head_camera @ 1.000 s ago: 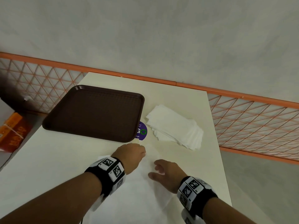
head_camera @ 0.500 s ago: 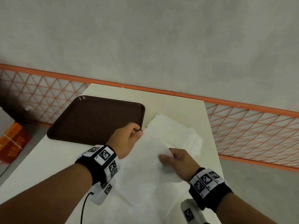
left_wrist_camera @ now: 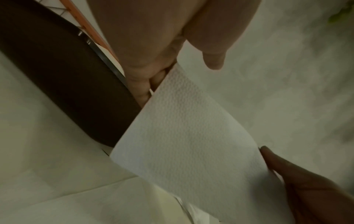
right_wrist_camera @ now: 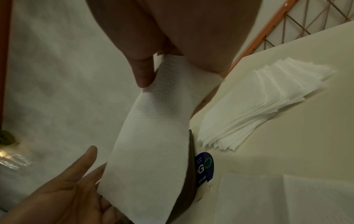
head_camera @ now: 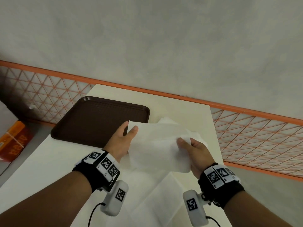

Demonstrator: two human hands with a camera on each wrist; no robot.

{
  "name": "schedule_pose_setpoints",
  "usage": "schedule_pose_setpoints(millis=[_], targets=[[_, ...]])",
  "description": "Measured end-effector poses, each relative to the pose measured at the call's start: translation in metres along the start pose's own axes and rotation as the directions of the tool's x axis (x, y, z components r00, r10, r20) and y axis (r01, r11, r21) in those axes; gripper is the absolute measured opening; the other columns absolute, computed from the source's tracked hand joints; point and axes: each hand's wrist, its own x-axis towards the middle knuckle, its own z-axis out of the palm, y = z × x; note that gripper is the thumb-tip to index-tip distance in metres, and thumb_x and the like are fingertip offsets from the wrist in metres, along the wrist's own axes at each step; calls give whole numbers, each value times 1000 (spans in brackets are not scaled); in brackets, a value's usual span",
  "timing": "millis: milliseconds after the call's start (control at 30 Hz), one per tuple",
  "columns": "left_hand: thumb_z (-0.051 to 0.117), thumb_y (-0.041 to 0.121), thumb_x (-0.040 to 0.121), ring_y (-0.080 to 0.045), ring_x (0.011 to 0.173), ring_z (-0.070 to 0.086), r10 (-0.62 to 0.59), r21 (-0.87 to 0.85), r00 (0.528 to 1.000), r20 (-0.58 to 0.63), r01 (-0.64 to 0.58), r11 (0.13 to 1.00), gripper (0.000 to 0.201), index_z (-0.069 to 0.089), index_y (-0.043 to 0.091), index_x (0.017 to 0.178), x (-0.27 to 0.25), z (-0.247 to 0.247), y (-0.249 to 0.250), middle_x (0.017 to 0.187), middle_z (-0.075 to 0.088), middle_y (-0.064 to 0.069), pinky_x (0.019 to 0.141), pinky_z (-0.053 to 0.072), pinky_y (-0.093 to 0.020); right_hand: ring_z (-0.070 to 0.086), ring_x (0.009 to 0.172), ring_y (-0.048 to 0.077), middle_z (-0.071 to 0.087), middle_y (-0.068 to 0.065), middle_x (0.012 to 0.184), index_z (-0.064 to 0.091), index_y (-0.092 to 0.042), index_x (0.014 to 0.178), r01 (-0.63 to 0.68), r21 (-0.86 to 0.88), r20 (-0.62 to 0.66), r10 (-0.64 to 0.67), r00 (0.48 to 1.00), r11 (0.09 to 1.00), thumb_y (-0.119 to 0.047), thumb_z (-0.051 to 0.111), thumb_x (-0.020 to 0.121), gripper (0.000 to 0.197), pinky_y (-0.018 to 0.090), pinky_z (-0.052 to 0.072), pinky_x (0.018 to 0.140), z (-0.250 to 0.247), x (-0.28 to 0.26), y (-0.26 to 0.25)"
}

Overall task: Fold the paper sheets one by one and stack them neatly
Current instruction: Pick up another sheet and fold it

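Observation:
A white paper sheet [head_camera: 157,149] hangs above the table, stretched between both hands. My left hand [head_camera: 127,134] pinches its top left corner between thumb and fingers. My right hand [head_camera: 188,143] pinches the right edge, thumb on the near face. In the left wrist view the embossed sheet [left_wrist_camera: 184,136] runs from my fingers down to the right hand. In the right wrist view the sheet [right_wrist_camera: 153,144] curves away from my thumb. A stack of folded white sheets [right_wrist_camera: 258,103] lies on the table behind it, mostly hidden in the head view.
A dark brown tray [head_camera: 98,118] sits at the left of the cream table [head_camera: 41,161]. More flat white paper [head_camera: 157,199] lies near the front edge. A blue round sticker [right_wrist_camera: 205,166] is beside the tray. Orange lattice railing [head_camera: 254,136] borders the table.
Both hands have picked the sheet up off the table and raised it. They moved apart and away from me, spreading the sheet between them.

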Motion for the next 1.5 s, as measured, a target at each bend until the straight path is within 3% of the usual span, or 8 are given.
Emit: schedule_pose_setpoints(millis=[100,267,533,667,933,1100,1300,1500], targets=[[76,43,77,-19,109,65,68,-36,994,89,-65,997,82,26,50,143,-6,4,3,125,63,-3,96,51,-47,67,82,29,74,12,91,74,-10,90,8,-9,-42,-9,999,1000,-25,67,89,16,49,55,79,-1,1,0],[76,17,80,-21,93,69,167,71,980,109,-176,982,27,68,32,102,-14,14,2,108,70,-5,83,58,-39,66,84,29,72,14,95,72,-8,97,28,36,-46,-26,999,999,-22,65,90,17,44,57,74,-3,1,-4],[70,19,85,-20,87,69,241,239,969,61,-248,939,6,72,25,84,-5,6,15,90,72,2,81,57,-40,66,92,26,71,5,95,67,-9,95,59,-125,-69,-68,995,990,-23,68,88,15,33,53,73,-22,4,-6],[70,25,86,-13,128,43,422,571,900,113,-406,714,4,72,25,89,-1,10,17,134,48,7,108,36,-33,55,108,10,57,-13,119,58,-26,116,178,-659,-56,-284,957,731,-38,75,79,42,27,42,87,-25,2,-14],[59,39,91,-12,148,-7,492,755,747,446,-610,242,16,72,33,98,-23,41,30,159,14,12,120,-2,-51,56,112,12,65,-10,119,62,-31,118,452,-851,396,-236,887,269,-50,60,88,36,28,43,97,21,-5,-23],[64,29,90,0,105,58,493,596,795,352,-597,537,13,73,25,98,-24,28,40,106,68,15,103,41,-30,55,71,16,62,-5,72,62,-20,80,452,-823,397,-221,891,345,-38,53,96,25,27,44,68,10,-8,-21],[68,23,87,-4,84,68,385,397,900,202,-435,808,8,74,28,86,-8,7,42,86,73,9,74,52,-23,61,69,2,72,-7,77,77,-21,87,361,-634,303,-209,930,684,-22,61,94,17,12,46,65,-24,-11,-30],[68,23,87,-17,77,68,309,315,951,-17,-288,904,7,72,19,83,10,27,12,80,72,1,72,55,-31,68,70,19,75,6,79,76,-14,83,184,-159,-9,-188,982,970,-10,65,90,14,33,55,66,-25,-4,-28]])
